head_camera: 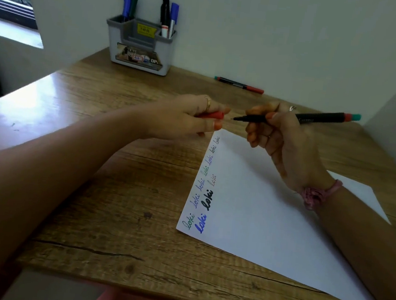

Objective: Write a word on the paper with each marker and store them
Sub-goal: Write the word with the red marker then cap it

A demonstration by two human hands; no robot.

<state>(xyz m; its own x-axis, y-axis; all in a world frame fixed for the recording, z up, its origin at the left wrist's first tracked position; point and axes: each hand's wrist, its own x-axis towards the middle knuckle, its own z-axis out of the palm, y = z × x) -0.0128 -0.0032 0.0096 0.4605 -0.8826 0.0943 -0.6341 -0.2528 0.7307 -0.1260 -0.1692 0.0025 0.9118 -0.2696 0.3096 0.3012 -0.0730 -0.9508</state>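
Two hands meet above the paper's (270,219) far corner, at about twelve o'clock from the sheet's middle. The right hand (282,137) pinches an uncapped marker (291,119), tip pointing to nine o'clock; the left hand (190,118) pinches its red cap (212,115), just apart from the tip. I judge this either uncapping to write or recapping to store, and I cannot tell which. One more marker (239,84) lies on the worktop (112,201) at one o'clock; four stand in the holder (139,47) at eleven.
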